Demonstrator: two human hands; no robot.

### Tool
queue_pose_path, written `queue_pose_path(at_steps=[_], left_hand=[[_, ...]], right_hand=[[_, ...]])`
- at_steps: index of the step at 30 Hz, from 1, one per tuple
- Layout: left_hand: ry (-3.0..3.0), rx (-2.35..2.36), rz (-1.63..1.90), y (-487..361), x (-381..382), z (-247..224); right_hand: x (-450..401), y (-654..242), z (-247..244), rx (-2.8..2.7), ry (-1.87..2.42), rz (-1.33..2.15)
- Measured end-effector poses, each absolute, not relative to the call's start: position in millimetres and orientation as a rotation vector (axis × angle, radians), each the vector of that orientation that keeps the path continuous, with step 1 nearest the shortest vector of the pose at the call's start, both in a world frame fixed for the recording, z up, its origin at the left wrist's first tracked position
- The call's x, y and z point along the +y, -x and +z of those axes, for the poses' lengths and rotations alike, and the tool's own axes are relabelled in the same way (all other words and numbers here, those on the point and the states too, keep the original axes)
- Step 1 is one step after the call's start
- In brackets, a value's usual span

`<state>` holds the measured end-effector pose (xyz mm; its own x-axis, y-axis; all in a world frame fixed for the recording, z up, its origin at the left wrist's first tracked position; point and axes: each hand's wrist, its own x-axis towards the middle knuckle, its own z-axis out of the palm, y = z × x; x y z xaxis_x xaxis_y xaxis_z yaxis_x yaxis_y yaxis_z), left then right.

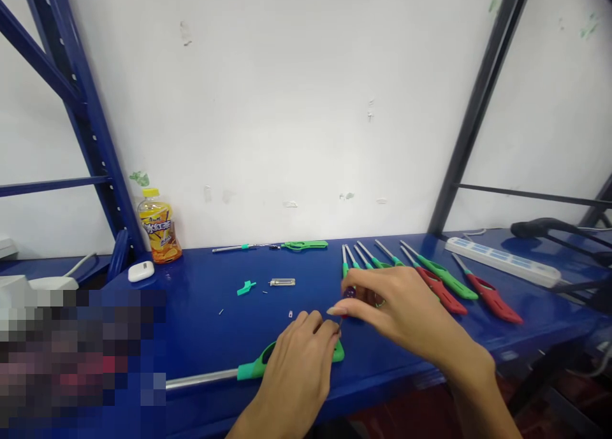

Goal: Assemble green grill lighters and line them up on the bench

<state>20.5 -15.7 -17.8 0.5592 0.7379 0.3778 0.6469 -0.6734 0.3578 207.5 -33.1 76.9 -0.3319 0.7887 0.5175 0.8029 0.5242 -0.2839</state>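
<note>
My left hand [302, 361] is closed over the body of a green long-necked gas lighter [253, 369], pressing it against the blue table; the metal tube points left and much of the handle is hidden under my fingers. Above the lighter's right end, my right hand [387, 299] pinches the dark purple handle of a small screwdriver [350, 292]. Its thin shaft slants down to the lighter beside my left fingertips; the tip is hidden. Behind my hands lie a teal plastic piece [245, 288], a small clear-and-metal part [282, 282] and a tiny white part [290, 314].
Several green and red lighters [437, 280] lie at the right, partly behind my right hand. A taken-apart lighter [304, 244] lies along the wall. A drink bottle [160, 229] and white case [141, 271] stand at the left; a power strip [502, 260] lies far right.
</note>
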Motion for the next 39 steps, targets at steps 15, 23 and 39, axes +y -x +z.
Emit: queue_pose_path(at_steps=[15,23,39], left_hand=[[-2.556,1.198,0.745,-21,-20,-10],[-2.596,1.221,0.704,-20,-20,-12],[-2.6,1.248,0.651,-20,-25,-8]], right_hand=[[-30,-218,75,-2.159,1.303,0.028],[-38,-241,73,-2.177,1.224,0.342],[-35,-247,59,-2.14,1.228,0.104]])
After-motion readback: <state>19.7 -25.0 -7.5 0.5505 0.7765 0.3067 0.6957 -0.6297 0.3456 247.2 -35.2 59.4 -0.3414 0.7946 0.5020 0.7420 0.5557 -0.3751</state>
